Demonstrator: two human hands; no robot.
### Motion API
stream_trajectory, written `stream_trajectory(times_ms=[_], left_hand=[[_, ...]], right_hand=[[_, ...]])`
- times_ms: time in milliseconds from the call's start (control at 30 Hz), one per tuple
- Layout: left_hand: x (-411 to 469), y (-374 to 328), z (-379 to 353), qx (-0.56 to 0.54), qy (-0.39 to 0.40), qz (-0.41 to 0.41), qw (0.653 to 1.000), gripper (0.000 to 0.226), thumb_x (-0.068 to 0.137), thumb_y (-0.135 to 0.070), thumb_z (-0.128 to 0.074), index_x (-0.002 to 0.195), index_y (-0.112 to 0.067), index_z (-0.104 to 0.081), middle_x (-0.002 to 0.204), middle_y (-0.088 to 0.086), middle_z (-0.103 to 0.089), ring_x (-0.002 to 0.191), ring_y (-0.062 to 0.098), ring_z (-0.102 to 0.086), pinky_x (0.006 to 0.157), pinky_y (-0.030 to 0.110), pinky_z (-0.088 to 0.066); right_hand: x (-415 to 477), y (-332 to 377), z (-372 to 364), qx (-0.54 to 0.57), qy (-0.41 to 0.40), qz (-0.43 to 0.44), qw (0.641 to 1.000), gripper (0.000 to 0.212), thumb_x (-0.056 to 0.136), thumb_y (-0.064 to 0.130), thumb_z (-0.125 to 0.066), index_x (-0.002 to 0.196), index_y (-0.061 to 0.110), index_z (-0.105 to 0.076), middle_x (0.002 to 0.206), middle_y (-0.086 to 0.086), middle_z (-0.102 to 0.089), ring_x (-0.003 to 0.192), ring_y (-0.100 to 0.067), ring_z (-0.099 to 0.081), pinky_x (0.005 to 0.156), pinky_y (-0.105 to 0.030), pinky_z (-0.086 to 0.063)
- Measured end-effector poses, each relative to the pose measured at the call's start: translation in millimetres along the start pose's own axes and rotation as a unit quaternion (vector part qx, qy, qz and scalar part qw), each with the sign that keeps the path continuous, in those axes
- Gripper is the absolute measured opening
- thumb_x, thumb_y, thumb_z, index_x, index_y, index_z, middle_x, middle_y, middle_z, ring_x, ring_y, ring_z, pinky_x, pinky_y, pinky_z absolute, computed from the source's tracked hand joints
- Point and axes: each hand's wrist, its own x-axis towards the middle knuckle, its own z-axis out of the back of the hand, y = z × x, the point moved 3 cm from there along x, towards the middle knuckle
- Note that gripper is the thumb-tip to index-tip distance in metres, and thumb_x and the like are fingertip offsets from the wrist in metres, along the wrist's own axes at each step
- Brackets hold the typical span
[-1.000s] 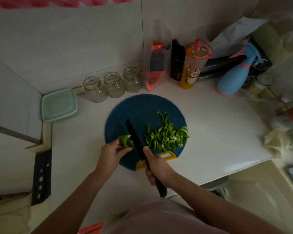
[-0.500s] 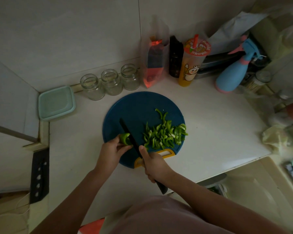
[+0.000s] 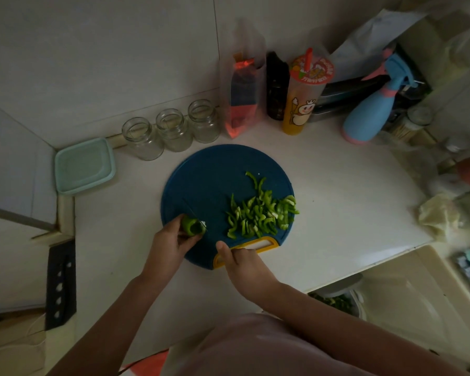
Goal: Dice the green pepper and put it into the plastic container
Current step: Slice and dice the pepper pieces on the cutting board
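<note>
Left hand (image 3: 171, 241) pinches the last green pepper stub (image 3: 191, 226) at the cutting board's (image 3: 201, 180) left edge; right hand (image 3: 240, 263) clamps the knife (image 3: 188, 208) (blade edge-on, barely visible). Strips (image 3: 261, 213) pile on the board's right, likely undiced; the plastic container (image 3: 84, 166) beyond the board's left awaits them.

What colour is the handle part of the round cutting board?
Yellow-orange handle on the dark blue cutting board; head view, beside the right hand.
</note>
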Motion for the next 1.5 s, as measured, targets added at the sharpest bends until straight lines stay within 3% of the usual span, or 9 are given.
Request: stream_trajectory(times_ms=[67, 133, 200, 333, 667, 767, 967, 1267, 1500], left_hand=[[-1.3, 2.0, -2.7, 0.014, -0.004, 0.015, 1.0, 0.031, 0.077, -0.018, -0.074, 0.102, -0.01, -0.058, 0.087, -0.004, -0.064, 0.081, 0.01, -0.063, 0.066, 0.013, -0.045], [-2.5, 2.5, -7.6, 0.024, -0.004, 0.027, 0.999, 0.036, 0.075, -0.015, -0.075, 0.105, -0.006, -0.056, 0.095, 0.006, -0.064, 0.087, 0.023, -0.063, 0.068, 0.022, -0.044], [-3.6, 0.2, -12.5, 0.027, -0.005, 0.039, 0.999, 0.045, 0.073, -0.013, -0.077, 0.111, -0.004, -0.054, 0.103, 0.011, -0.064, 0.094, 0.028, -0.062, 0.072, 0.025, -0.043], [-3.4, -4.0, -15.5, 0.027, -0.017, 0.061, 0.998, 0.059, 0.071, -0.014, -0.079, 0.119, -0.001, -0.048, 0.103, 0.015, -0.066, 0.095, 0.032, -0.063, 0.07, 0.025, -0.043], [-3.2, -9.2, -13.0, 0.035, -0.01, 0.093, 0.995, 0.068, 0.071, -0.02, -0.079, 0.126, -0.004, -0.042, 0.105, 0.012, -0.066, 0.095, 0.031, -0.063, 0.067, 0.023, -0.043], [-1.0, -8.6, -12.0, 0.048, -0.007, 0.088, 0.995, 0.064, 0.073, -0.022, -0.078, 0.125, -0.006, -0.047, 0.107, 0.012, -0.066, 0.098, 0.031, -0.063, 0.071, 0.024, -0.044], [3.3, -11.4, -11.5, 0.055, 0.013, 0.098, 0.994, 0.059, 0.075, -0.02, -0.076, 0.121, 0.002, -0.045, 0.103, 0.015, -0.065, 0.093, 0.031, -0.063, 0.066, 0.023, -0.041], [2.2, -1.0, -18.0, -0.01, 0.009, 0.184, 0.983, 0.041, 0.081, -0.012, -0.069, 0.109, -0.001, -0.041, 0.09, 0.019, -0.064, 0.073, 0.034, -0.064, 0.06, 0.045, -0.057], [2.5, -0.9, -18.5, 0.003, 0.004, 0.162, 0.987, 0.047, 0.081, -0.015, -0.069, 0.115, 0.003, -0.042, 0.095, 0.017, -0.065, 0.081, 0.034, -0.064, 0.059, 0.034, -0.051]], right_hand=[[-0.3, 11.0, -3.5, 0.02, 0.049, 0.013, 0.999, 0.014, 0.101, 0.017, -0.039, 0.097, 0.008, -0.049, 0.054, -0.008, -0.05, 0.045, -0.017, -0.035, 0.042, -0.026, -0.028], [-1.9, 13.5, -6.4, 0.032, 0.029, -0.024, 0.999, 0.048, 0.102, 0.044, -0.028, 0.069, 0.013, -0.046, 0.061, -0.007, -0.049, 0.061, -0.023, -0.05, 0.058, -0.034, -0.039], [-4.1, 13.7, -8.8, 0.013, 0.058, -0.042, 0.997, 0.053, 0.099, 0.05, -0.028, 0.065, 0.013, -0.043, 0.07, -0.013, -0.056, 0.076, -0.032, -0.058, 0.063, -0.037, -0.039], [-7.9, 15.7, -3.2, -0.049, 0.034, -0.049, 0.997, 0.053, 0.098, 0.053, -0.026, 0.077, 0.012, -0.051, 0.087, -0.017, -0.066, 0.086, -0.034, -0.061, 0.063, -0.033, -0.036], [-6.6, 9.7, -9.2, -0.04, 0.037, -0.046, 0.997, 0.056, 0.097, 0.054, -0.026, 0.078, 0.01, -0.054, 0.081, -0.018, -0.064, 0.08, -0.035, -0.061, 0.062, -0.037, -0.042], [-5.7, 9.1, -8.8, -0.015, 0.034, -0.055, 0.998, 0.056, 0.097, 0.054, -0.027, 0.084, 0.008, -0.057, 0.085, -0.018, -0.064, 0.083, -0.035, -0.061, 0.064, -0.039, -0.044], [-4.8, 10.7, -8.7, 0.027, 0.055, -0.086, 0.994, 0.047, 0.098, 0.051, -0.03, 0.065, 0.02, -0.042, 0.08, -0.017, -0.063, 0.082, -0.033, -0.061, 0.067, -0.039, -0.045], [2.8, 12.6, -20.9, 0.029, 0.053, -0.105, 0.993, 0.055, 0.097, 0.054, -0.03, 0.068, 0.011, -0.05, 0.077, -0.018, -0.062, 0.076, -0.033, -0.06, 0.064, -0.042, -0.045], [4.0, 15.4, -17.7, -0.012, 0.067, -0.107, 0.992, 0.058, 0.097, 0.054, -0.027, 0.072, 0.01, -0.054, 0.08, -0.017, -0.064, 0.078, -0.033, -0.062, 0.063, -0.037, -0.044]])
